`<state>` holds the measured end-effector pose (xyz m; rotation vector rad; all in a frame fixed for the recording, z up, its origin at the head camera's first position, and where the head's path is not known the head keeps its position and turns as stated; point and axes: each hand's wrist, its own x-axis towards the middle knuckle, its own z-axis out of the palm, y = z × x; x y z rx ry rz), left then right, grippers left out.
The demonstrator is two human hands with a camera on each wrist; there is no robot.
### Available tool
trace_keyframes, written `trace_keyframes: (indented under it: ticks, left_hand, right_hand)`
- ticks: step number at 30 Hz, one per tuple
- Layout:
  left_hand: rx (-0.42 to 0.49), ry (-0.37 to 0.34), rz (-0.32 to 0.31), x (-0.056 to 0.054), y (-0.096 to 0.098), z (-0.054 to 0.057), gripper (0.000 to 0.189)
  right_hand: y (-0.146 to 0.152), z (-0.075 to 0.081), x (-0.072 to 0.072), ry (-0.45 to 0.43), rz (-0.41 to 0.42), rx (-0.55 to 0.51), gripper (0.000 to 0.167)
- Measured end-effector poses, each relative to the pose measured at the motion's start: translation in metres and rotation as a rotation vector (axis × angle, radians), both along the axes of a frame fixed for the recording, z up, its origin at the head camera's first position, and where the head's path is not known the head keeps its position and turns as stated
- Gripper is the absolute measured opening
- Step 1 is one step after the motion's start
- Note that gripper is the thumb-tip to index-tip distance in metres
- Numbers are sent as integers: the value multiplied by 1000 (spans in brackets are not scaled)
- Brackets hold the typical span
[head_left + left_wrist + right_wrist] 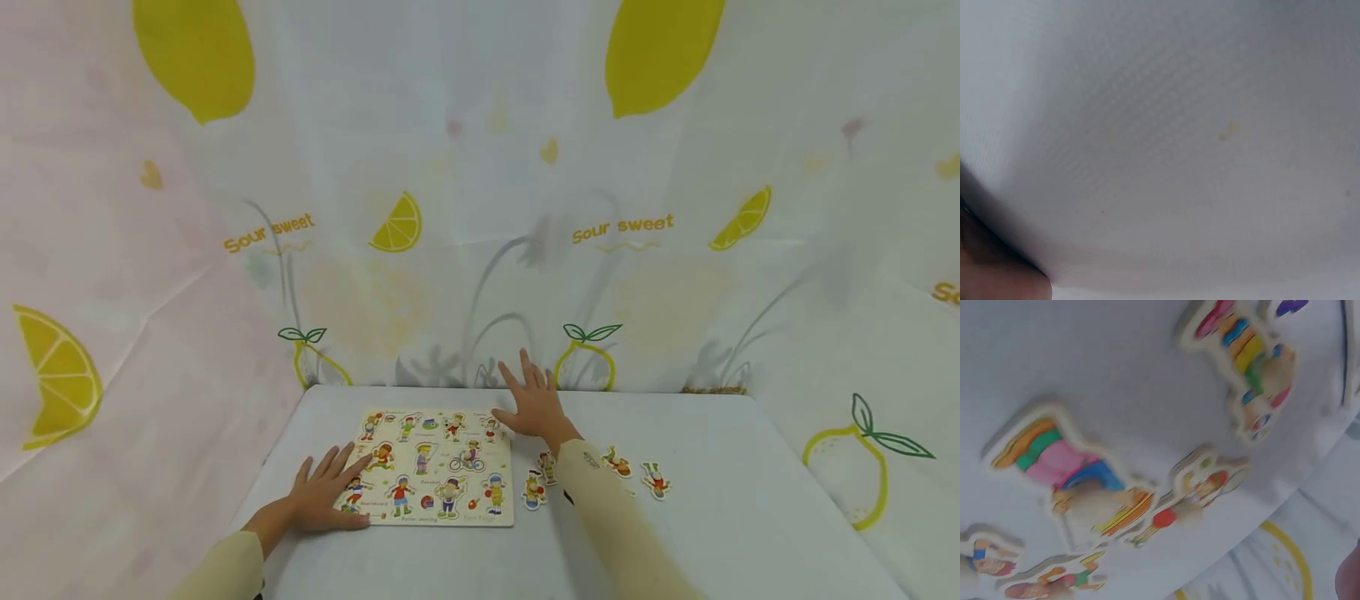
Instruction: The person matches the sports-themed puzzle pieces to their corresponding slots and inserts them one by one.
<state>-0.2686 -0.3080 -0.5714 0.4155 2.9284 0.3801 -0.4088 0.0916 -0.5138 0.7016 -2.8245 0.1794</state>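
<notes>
Head view: seeing left hand (324,493) laid over the 8 o'clock corner of a pale rectangular puzzle board (501,458) printed with colourful sports figures, fingers straight and fanned. Also seeing right hand (536,407) extended at board's 2 o'clock corner, fingers spread wide; can't tell about thumb contact. From right hand, loose pale-edged figure-shaped pieces (534,492) on white table (720,517): two near 6 o'clock, others toward 4.

Left wrist view: white textured surface (1147,156), blurred skin (1004,284) at 7 o'clock; can't tell finger pose here.

Right wrist view: same kind of pieces, at 10 and 11 o'clock from blurred fingertip-like edge (1350,575), apart.
</notes>
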Motion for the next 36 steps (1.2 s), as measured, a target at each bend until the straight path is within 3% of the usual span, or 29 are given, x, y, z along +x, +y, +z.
trace_keyframes:
  ticks: [5,10,19,28,32,36]
  left_hand:
    - [14,24,-15,-2,-3,-5,105]
    - [24,36,-15,2,-5,-1,105]
    - [53,81,-35,3,-5,3,103]
    - [39,75,-31,-7,-5,-20,104]
    - [2,94,-16,-7,-9,-27,104]
    - [21,133,-16,-7,-11,-25,103]
  right_hand:
    - [44,-3,-3,5,-20,-29,86]
    - [83,-6,-6,39,-22,-37,84]
    - [137,-9,6,24,-82,-73,84]
    - [172,-14,28,110,31,-16,83]
    - [175,-15,38,68,59,-33,83]
    - [167,-20,46,-19,54,-99,80]
